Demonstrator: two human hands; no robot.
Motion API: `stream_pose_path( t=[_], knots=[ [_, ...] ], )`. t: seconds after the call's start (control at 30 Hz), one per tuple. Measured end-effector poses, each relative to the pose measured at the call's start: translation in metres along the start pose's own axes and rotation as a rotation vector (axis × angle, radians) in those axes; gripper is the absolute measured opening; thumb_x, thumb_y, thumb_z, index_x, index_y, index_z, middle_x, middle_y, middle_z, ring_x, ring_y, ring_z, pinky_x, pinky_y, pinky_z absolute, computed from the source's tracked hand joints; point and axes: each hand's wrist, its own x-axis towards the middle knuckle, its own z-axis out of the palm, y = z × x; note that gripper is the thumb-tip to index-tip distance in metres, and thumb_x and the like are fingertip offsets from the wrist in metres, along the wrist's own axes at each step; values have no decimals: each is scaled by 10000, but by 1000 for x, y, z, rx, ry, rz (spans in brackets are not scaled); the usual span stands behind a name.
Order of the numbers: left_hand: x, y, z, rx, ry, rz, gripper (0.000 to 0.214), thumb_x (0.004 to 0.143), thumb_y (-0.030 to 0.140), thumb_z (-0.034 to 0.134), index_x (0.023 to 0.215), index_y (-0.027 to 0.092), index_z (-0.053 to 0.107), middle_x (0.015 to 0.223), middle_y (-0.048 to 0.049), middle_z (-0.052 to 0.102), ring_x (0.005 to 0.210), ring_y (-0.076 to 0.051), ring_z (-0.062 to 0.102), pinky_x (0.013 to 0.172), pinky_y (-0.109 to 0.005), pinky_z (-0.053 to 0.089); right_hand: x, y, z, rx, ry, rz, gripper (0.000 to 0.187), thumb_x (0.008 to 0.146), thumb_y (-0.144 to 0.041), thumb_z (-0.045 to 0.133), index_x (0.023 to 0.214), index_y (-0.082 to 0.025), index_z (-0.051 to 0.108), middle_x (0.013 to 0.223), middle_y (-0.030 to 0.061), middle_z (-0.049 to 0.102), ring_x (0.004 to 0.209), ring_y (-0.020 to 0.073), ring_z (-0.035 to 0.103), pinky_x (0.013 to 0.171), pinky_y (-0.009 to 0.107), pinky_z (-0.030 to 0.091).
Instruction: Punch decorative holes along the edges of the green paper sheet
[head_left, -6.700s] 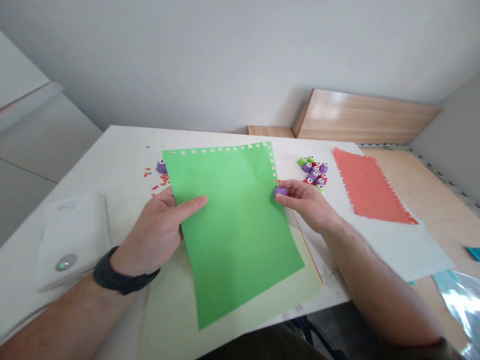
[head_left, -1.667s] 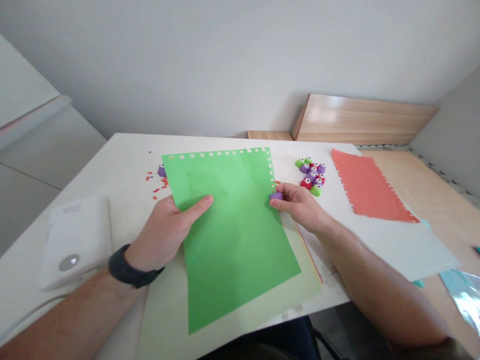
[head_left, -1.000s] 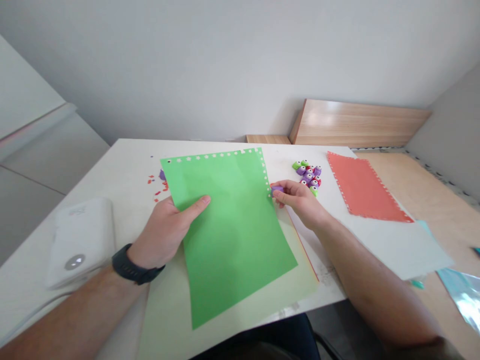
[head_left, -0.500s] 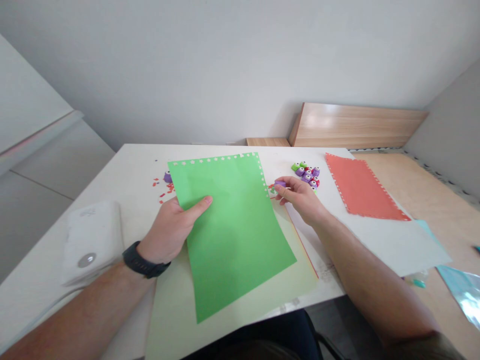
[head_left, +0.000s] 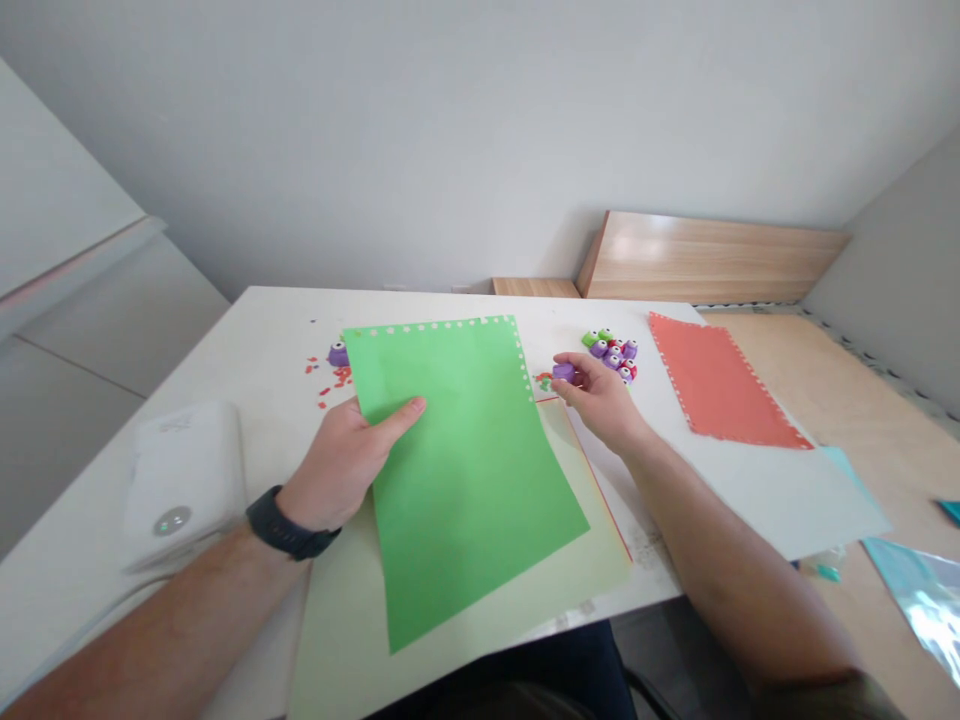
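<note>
My left hand grips the left edge of a green paper sheet, thumb on top. The sheet has small holes punched along its top edge and the upper part of its right edge. My right hand pinches a small purple paper punch just right of the sheet, clear of its edge. A pile of several small green, purple and red punches lies right behind that hand. Another purple punch sits by the sheet's top left corner, among red paper scraps.
A pale yellow sheet lies under the green one on the white table. A red sheet with punched edges lies at the right, a white device at the left. Wooden boards lean by the wall.
My right hand has taken the purple punch off the green sheet's right edge and moved it a little to the right. The left hand keeps its hold; the sheet shifted slightly.
</note>
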Motion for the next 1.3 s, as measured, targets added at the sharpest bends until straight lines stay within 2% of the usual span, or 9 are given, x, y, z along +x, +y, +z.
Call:
stream_pose_path(
  t=[0.13,0.27,0.4,0.5,0.67,0.8,0.97,1.13,1.3],
  knots=[
    [0,1,1,18,8,-7,471,818,453,862,1236,253,780,1367,-76,749,1210,-352,742,1055,-502,617,2,5,-3,-261,91,-132,431,872,-318,713,1278,-181,676,1165,117,705,887,206,663,845,393,572],
    [1,3,1,3,34,-35,434,818,460,861,1196,258,793,1324,-71,771,1149,-347,769,1013,-486,641,1,2,-6,-253,102,-129,454,856,-292,707,1284,-183,602,1084,99,727,858,215,672,773,380,574],
    [2,2,-1,5,28,-36,436,827,459,854,1209,260,786,1339,-73,763,1151,-343,768,1014,-485,639,2,0,-10,-328,112,-194,385,881,-264,670,1259,-188,670,1177,126,697,854,207,674,774,377,578],
    [1,3,-2,3,7,-40,438,846,458,841,1231,262,775,1360,-75,753,1160,-337,765,1018,-489,634,2,1,-11,-406,81,-239,426,913,-237,625,1334,-199,677,1241,140,684,903,222,682,822,393,577],
    [-1,5,-1,-10,-7,-44,423,854,453,836,1221,253,772,1360,-81,753,1145,-326,771,1013,-472,636,1,0,-10,-435,49,-177,454,905,-239,623,1348,-152,662,1177,147,736,912,241,699,852,412,566],
    [0,5,-2,-10,-1,-54,447,839,462,845,1216,234,770,1341,-96,762,1141,-334,772,1015,-481,633,1,-3,-14,-412,139,-138,449,901,-300,648,1325,-151,666,1061,126,757,821,230,686,833,414,561],
    [1,3,-3,25,2,-62,490,832,482,841,1239,220,764,1307,-108,777,1220,-341,740,999,-469,639,3,-2,-22,-471,204,-167,441,921,-321,626,1335,-178,668,1060,114,755,843,235,695,859,410,550],
    [1,2,-4,9,5,-85,529,795,461,873,1251,218,763,1242,-110,802,1189,-345,754,945,-454,661,5,3,-20,-493,145,-145,420,960,-368,605,1320,-166,683,1004,109,768,812,235,704,850,393,551],
    [2,-1,-6,8,-14,-85,508,840,486,843,1260,213,758,1317,-125,770,1227,-341,737,982,-453,644,3,4,-17,-618,33,-224,390,915,-235,605,1269,-127,728,1131,165,763,879,255,707,904,400,550]
  ],
)
